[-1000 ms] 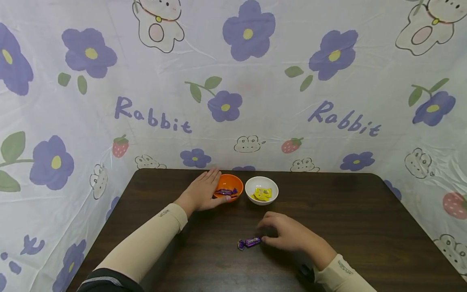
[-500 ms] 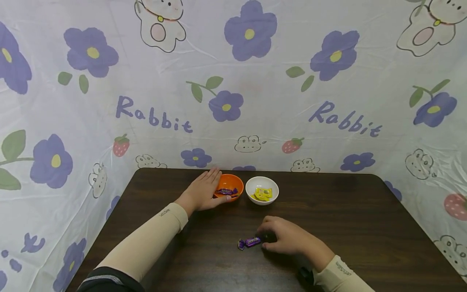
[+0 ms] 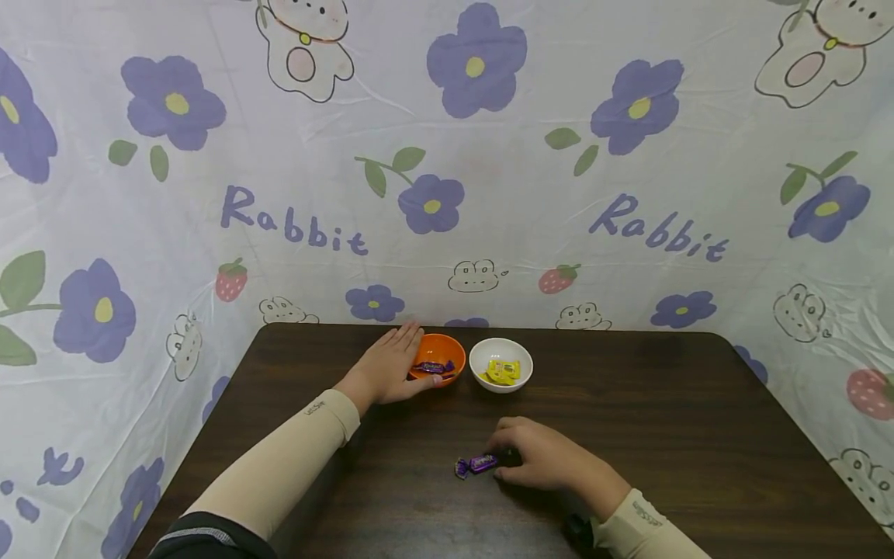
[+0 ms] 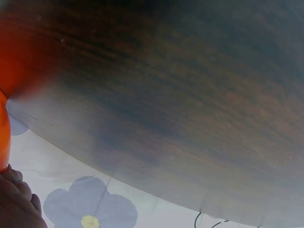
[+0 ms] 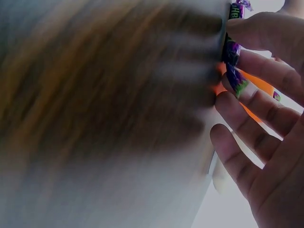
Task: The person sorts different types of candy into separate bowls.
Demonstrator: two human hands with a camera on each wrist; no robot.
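My left hand lies against the left side of an orange bowl, fingers straight along it and thumb across its near rim. Purple-wrapped candies sit in this bowl, partly hidden by the hand. Nearer the front, my right hand pinches the right end of a purple-wrapped candy that lies on the table. In the right wrist view the thumb crosses the candy wrapper, with the index finger behind it and the other fingers spread. The left wrist view catches only fingers beside the orange bowl.
Just right of the orange bowl stands a white bowl holding yellow-wrapped candies. Both bowls are near the back edge of the dark wooden table. Behind it hangs a printed cloth with flowers and rabbits.
The right hand has come down and slightly left, and its fingers have closed in on the candy's right end. The left hand and both bowls have stayed put.
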